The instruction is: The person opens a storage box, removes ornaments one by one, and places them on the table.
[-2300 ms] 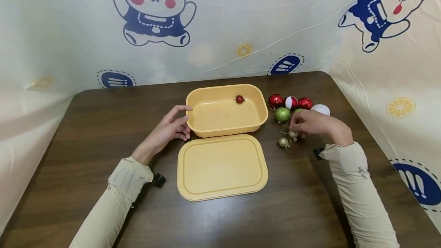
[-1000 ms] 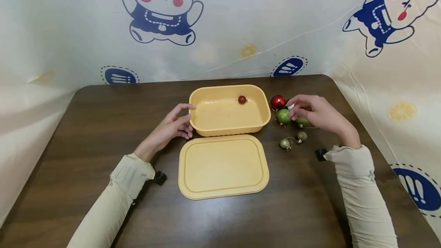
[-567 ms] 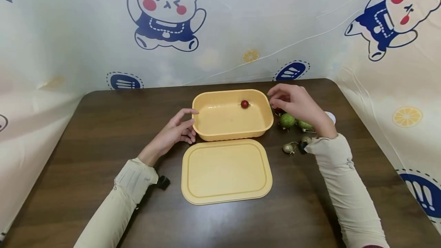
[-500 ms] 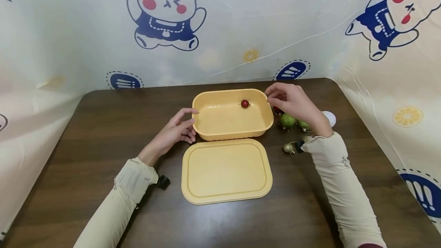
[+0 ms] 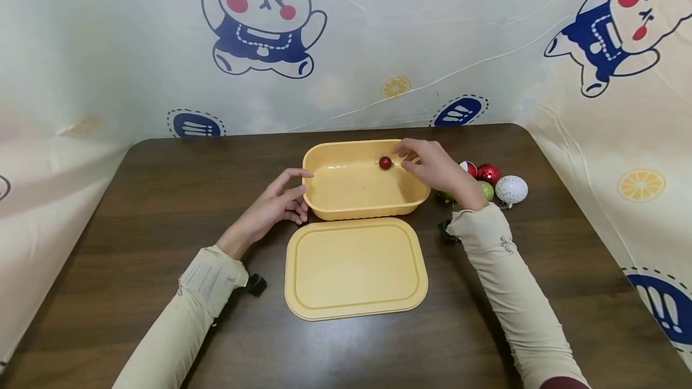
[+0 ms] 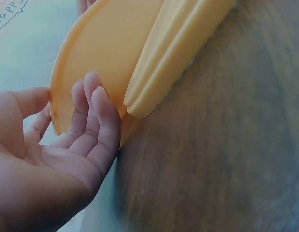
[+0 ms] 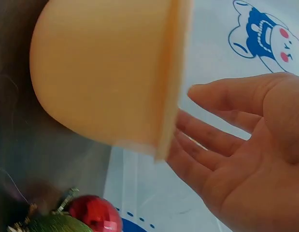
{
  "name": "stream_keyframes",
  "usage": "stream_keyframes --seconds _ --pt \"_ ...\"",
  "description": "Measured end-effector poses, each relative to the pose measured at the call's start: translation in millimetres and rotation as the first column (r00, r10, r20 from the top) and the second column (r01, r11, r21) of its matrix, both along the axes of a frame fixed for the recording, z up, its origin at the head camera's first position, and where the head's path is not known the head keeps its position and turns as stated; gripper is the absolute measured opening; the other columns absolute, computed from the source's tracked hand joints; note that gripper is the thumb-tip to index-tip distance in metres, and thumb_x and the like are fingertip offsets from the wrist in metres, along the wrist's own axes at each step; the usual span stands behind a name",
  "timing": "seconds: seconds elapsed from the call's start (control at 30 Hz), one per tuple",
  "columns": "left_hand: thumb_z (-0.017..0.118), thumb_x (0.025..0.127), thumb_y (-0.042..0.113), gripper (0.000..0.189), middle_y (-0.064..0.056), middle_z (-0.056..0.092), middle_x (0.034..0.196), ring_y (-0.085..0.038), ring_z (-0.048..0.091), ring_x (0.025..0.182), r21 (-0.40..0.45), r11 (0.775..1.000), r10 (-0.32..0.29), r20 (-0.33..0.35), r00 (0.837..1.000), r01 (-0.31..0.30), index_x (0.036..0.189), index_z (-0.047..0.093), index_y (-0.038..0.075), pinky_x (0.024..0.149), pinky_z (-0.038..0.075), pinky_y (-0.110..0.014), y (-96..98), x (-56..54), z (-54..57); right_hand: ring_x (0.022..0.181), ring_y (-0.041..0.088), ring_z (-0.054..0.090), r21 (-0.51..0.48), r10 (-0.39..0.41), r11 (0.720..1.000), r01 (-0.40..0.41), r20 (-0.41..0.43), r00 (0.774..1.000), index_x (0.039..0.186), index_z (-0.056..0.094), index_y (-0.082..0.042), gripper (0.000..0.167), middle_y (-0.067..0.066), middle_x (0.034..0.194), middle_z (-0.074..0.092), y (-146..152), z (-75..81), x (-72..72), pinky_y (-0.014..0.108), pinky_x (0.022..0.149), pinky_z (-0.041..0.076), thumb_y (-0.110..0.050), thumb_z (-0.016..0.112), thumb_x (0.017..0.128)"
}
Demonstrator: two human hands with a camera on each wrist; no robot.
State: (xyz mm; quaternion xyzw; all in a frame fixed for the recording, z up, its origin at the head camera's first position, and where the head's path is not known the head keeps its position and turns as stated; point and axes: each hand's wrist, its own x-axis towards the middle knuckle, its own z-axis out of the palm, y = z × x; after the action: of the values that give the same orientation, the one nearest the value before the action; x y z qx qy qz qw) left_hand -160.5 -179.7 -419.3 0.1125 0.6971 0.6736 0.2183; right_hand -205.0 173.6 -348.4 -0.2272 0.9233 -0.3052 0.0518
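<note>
My left hand (image 5: 273, 203) grips the left end of the yellow plastic box (image 5: 364, 215), index finger over the rim and thumb at the edge. In the left wrist view, the other fingers (image 6: 106, 113) bend along the outer wall. Inside the box, near its far right, lies a small dark red bauble (image 5: 385, 162). My right hand (image 5: 432, 167) reaches over the box's right rim, fingers and thumb apart, just right of that bauble. The right wrist view shows a gap between thumb and fingers; the rim (image 7: 174, 72) hides the fingertips there.
Right of the box lie a red-and-white bauble (image 5: 468, 168), a red bauble (image 5: 489, 173), a green one (image 5: 488, 190) and a white speckled one (image 5: 510, 189). The right forearm covers others. A yellow lid (image 5: 357, 269) lies flat before the box.
My right hand has moved from the small gold baubles, over the red and green ones, leftward across the box's right rim. The left hand keeps its place at the box.
</note>
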Motion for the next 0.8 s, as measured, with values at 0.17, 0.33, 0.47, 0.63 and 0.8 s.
stream_keyframes --seconds 0.17,0.33,0.47,0.63,0.8 --pt "0.052 0.105 0.033 0.042 -0.017 0.058 0.087 -0.026 0.064 0.07 0.001 1.0 -0.002 -0.001 1.0 0.002 0.143 0.04 0.021 0.065 0.058 -0.038 0.7 -0.5 -0.9 0.113 0.038 0.06 0.024 0.039 0.999 -0.04 0.013 0.999 0.131 0.058 0.003 0.037 0.022 0.131 0.059 -7.5 -14.8 -2.5 0.051 0.098 0.05 0.003 0.06 0.094" --pt "0.052 0.105 0.033 0.042 -0.018 0.059 0.087 -0.026 0.064 0.069 0.003 1.0 0.005 -0.006 1.0 -0.005 0.143 0.04 0.022 0.065 0.058 -0.038 0.8 -0.7 -1.3 0.125 0.038 0.05 0.128 0.092 0.988 -0.083 -0.066 0.994 0.13 0.055 0.008 0.038 0.026 0.132 0.056 -19.1 -27.0 -6.0 0.05 0.11 0.038 0.002 0.058 0.092" --pt "0.052 0.105 0.034 0.045 -0.018 0.058 0.087 -0.027 0.064 0.07 -0.002 1.0 0.007 -0.013 1.0 -0.007 0.145 0.038 0.019 0.065 0.059 -0.039 -0.2 -0.9 -1.0 0.13 0.036 0.047 0.174 0.079 0.982 -0.066 -0.066 0.995 0.135 0.053 0.007 0.042 0.024 0.136 0.054 -24.6 -27.1 -4.3 0.048 0.114 0.034 -0.002 0.058 0.094" --pt "0.052 0.105 0.035 0.047 -0.017 0.058 0.087 -0.028 0.064 0.071 -0.007 1.0 -0.001 -0.016 1.0 0.001 0.146 0.037 0.018 0.066 0.058 -0.039 -1.2 -1.8 -1.2 0.132 0.033 0.048 0.176 0.052 0.983 -0.046 -0.03 0.998 0.141 0.05 0.003 0.046 0.02 0.14 0.054 -26.8 -26.0 -1.2 0.047 0.114 0.035 -0.008 0.059 0.097" --pt "0.052 0.105 0.034 0.045 -0.016 0.058 0.087 -0.027 0.064 0.071 -0.01 1.0 -0.001 -0.013 1.0 0.0 0.145 0.038 0.019 0.066 0.058 -0.039 0.0 -2.0 -1.5 0.132 0.033 0.048 0.224 0.041 0.974 -0.028 -0.055 0.998 0.141 0.051 0.0 0.046 0.018 0.14 0.053 -27.5 -30.9 -0.8 0.048 0.112 0.038 -0.011 0.06 0.097"
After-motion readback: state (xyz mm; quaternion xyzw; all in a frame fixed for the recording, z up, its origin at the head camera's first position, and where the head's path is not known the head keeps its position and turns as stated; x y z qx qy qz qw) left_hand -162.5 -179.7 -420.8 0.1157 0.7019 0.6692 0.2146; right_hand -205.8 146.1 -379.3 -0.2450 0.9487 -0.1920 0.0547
